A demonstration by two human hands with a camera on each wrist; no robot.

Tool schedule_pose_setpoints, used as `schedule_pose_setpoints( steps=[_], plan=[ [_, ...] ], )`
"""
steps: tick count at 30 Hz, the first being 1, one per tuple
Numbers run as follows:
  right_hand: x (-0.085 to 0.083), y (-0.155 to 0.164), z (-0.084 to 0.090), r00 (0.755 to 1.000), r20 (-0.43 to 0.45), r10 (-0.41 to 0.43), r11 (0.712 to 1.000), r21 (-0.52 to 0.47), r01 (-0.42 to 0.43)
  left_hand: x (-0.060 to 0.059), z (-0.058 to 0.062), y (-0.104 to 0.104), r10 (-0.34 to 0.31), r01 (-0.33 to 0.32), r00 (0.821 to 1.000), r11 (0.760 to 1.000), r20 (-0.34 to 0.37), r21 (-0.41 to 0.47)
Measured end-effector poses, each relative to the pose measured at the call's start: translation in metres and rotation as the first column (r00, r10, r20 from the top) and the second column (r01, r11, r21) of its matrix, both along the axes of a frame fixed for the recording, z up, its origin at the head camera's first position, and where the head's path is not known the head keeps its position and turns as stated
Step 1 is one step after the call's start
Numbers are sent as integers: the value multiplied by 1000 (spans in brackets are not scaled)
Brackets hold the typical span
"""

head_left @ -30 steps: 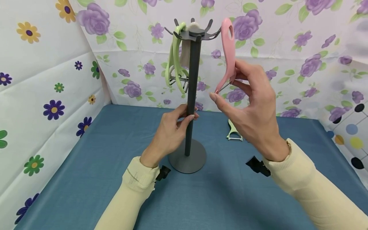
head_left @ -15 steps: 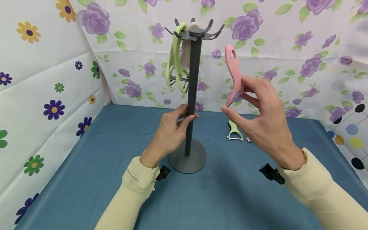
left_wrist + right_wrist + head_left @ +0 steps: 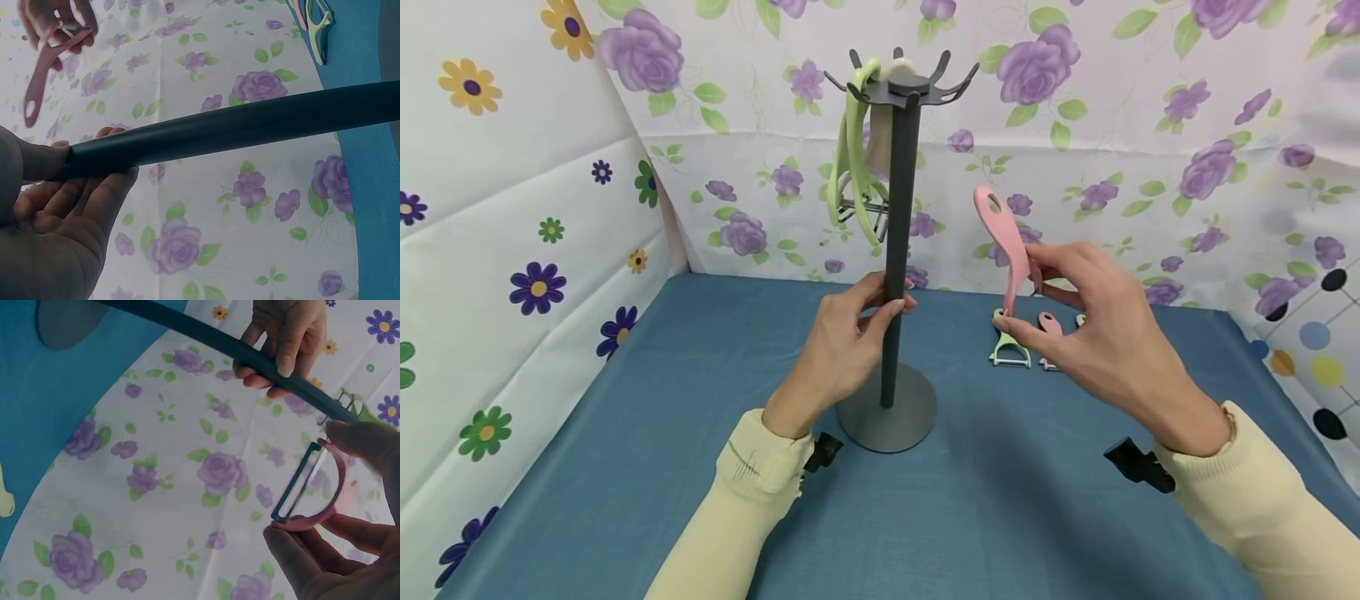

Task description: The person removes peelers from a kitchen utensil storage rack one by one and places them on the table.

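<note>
The left hand [image 3: 842, 350] grips the stand [image 3: 891, 250]; right of it, the right hand [image 3: 1097, 342] pinches a pink peeler [image 3: 1003, 246], probably about to lay it down.

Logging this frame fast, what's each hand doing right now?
Left hand: fingers curled round the dark stand pole, holding it.
Right hand: pinching the pink peeler at its blade end, handle pointing up.

Left hand [image 3: 842, 342] raised, fingers and thumb curled round stand pole [image 3: 895, 250], forearm angled up from lower left. Right hand [image 3: 1097, 342] out to right, fingertips pinching pink peeler [image 3: 1003, 246] by its blade end (handle up), index finger extended.
</note>
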State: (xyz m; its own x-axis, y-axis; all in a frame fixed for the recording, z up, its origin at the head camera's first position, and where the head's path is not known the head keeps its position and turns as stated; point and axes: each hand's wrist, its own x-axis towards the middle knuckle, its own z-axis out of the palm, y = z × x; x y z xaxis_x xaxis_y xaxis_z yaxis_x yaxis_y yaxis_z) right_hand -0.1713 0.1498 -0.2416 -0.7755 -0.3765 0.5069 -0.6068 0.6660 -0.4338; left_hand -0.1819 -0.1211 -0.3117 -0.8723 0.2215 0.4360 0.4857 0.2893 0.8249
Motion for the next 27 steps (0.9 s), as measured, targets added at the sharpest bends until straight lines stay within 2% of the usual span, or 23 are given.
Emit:
schedule_pose_setpoints(
  steps=[4,10,15,22,27],
  plan=[
    [-2,8,-5,997,83,-9,999,48,5,0,1,0,-4,4,1000,1000,2,9],
    [-8,20,-16,985,173,12,993,117,-33,-1,0,0,4,-4,1000,1000,7,10],
    [-13,30,-24,978,208,-22,985,169,-14,-1,-1,0,5,-5,1000,1000,11,7],
    [-19,46,-40,964,234,-123,973,219,72,-1,-1,0,7,-7,1000,1000,8,2],
    [-27,61,-48,951,271,-148,959,273,72,-1,-1,0,6,-6,1000,1000,6,-1]
  ],
)
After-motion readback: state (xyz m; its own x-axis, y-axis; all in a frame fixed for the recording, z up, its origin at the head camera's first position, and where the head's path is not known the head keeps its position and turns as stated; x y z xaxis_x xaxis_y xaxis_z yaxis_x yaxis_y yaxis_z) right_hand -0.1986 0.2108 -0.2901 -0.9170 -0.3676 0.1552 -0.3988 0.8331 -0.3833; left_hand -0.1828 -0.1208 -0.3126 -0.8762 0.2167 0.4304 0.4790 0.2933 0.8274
